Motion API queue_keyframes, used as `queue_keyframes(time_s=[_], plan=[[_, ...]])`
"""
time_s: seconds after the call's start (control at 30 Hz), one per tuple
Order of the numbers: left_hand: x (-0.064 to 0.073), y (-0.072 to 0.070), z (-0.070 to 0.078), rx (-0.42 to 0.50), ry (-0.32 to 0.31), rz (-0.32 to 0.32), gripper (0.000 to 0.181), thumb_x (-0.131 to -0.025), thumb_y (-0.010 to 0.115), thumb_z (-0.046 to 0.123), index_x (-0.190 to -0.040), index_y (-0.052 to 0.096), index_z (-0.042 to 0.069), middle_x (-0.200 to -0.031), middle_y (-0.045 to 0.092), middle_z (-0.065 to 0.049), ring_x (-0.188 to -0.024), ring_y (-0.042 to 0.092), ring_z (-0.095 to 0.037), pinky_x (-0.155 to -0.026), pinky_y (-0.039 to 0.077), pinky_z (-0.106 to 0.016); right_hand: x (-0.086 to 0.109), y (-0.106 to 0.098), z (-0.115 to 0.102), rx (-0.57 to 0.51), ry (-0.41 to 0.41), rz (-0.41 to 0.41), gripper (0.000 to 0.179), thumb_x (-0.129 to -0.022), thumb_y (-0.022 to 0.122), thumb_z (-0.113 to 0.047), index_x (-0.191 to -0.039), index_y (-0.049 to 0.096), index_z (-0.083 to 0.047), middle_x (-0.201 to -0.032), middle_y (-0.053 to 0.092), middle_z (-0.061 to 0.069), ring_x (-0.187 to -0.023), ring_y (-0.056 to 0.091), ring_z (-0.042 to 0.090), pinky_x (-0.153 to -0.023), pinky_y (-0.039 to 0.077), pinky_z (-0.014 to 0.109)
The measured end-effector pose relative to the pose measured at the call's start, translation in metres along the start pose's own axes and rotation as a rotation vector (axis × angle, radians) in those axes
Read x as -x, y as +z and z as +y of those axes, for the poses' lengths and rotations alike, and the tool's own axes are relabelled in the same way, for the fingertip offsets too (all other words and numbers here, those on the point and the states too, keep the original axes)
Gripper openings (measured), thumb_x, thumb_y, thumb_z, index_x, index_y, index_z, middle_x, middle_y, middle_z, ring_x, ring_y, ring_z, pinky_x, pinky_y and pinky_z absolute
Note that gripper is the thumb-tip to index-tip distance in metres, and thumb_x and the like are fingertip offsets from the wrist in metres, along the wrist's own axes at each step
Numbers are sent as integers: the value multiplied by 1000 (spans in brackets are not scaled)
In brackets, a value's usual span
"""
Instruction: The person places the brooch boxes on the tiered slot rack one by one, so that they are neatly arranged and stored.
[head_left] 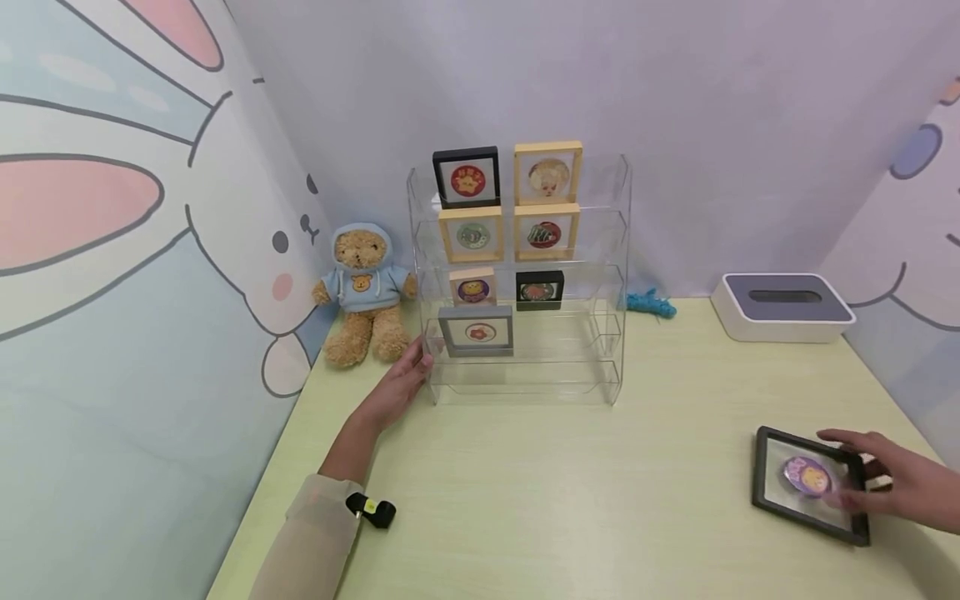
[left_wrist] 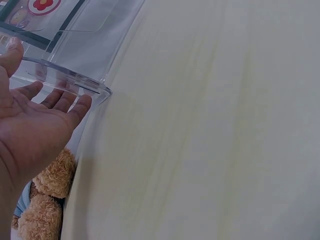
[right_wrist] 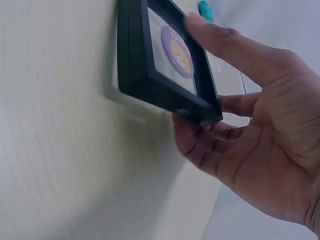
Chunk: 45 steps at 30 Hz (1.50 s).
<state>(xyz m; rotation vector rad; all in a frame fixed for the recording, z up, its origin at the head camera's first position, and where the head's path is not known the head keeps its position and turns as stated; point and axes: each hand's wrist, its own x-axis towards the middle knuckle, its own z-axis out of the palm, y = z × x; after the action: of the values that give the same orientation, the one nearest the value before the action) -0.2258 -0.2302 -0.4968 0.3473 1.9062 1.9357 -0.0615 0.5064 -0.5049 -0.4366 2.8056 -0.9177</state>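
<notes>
A clear acrylic display rack (head_left: 525,375) stands on the table with small framed badges on its tiers. At its left side rests my left hand (head_left: 401,383), its relaxed fingers against the side panel (left_wrist: 75,80) and the thumb near the front edge. Far to the right, my right hand (head_left: 892,483) grips a black display frame (head_left: 772,475) by its right side. In the right wrist view, the thumb lies over the frame's front and the other fingers are behind it. Inside this frame (right_wrist: 160,95) is a round purple badge (right_wrist: 177,52) with a yellow figure. The frame tilts above the table, casting a shadow.
A teddy bear (head_left: 360,287) in a blue hoodie sits left of the rack, near the left forearm. Behind the rack's right side lies a small blue object (head_left: 651,303). A white and grey tissue box (head_left: 783,325) stands at the back right by the wall.
</notes>
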Motion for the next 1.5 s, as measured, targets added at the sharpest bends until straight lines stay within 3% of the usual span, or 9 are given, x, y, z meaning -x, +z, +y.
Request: queue_keyframes(time_s=[0.13,0.2,0.33,0.43,0.5,0.67,0.87,1.07,1.5], plan=[[0,0,0,-1,6,-1,80,-119,46,43,-180,-1,24,-188,9,-14,-175,-2,-31,-142,1,-54,-7,-8,-6,-50,210,9,24,-112,67,-15,-135,73,-17,-107,56,-39,-84,57,-13,-65,60,25],[0,0,0,-1,12,-5,80,-119,46,43,-180,-1,23,-187,9,-15,-175,-3,-32,-142,1,-55,-11,-12,-10,-96,294,18,30,-117,60,-19,-128,72,6,-99,66,-31,-80,60,-7,-66,62,27],[0,0,0,-1,11,-8,80,-119,46,44,-180,-1,24,-187,9,-15,-175,-3,-32,-142,1,-56,-14,-15,-13,-217,346,67,24,-117,58,-16,-118,81,-10,-93,75,-20,-77,64,1,-65,63,27],[1,0,1,-4,7,-5,79,-119,46,44,-180,0,25,-187,9,-13,-175,-2,-31,-142,2,-55,-16,-14,-16,-317,297,118,32,-115,60,-10,-110,81,-34,-95,77,-21,-79,69,2,-65,62,26],[2,0,1,-4,10,-8,78,-120,46,43,-180,0,25,-187,9,-14,-175,-3,-31,-142,2,-55,-19,-14,-21,-367,234,156,37,-114,61,-5,-113,80,-36,-98,79,-21,-82,72,1,-65,62,25],[2,0,2,3,13,-9,78,-120,45,40,-180,-1,23,-187,9,-15,-175,-3,-32,-142,1,-55,-33,-20,-49,-425,66,265,35,-111,61,4,-132,78,-18,-108,83,-20,-90,79,0,-73,64,20],[2,0,2,1,17,-11,76,-120,44,40,-180,0,25,-187,9,-15,-175,-3,-32,-142,1,-56,-58,-30,-99,-224,28,449,31,-107,72,-4,-136,76,-14,-101,78,-35,-83,73,-15,-73,49,2],[1,1,2,12,9,-14,76,-120,44,40,-180,0,25,-187,8,-15,-175,-2,-32,-142,0,-56,-93,-29,-133,-121,-258,637,37,-92,75,23,-126,76,8,-110,71,-30,-86,70,-19,-84,54,1],[1,2,3,18,-10,4,76,-120,46,40,-180,1,25,-188,9,-14,-175,-1,-31,-142,0,-56,-151,-35,-187,-158,-530,625,51,-76,76,36,-122,76,14,-114,75,-14,-95,69,-4,-90,57,5]])
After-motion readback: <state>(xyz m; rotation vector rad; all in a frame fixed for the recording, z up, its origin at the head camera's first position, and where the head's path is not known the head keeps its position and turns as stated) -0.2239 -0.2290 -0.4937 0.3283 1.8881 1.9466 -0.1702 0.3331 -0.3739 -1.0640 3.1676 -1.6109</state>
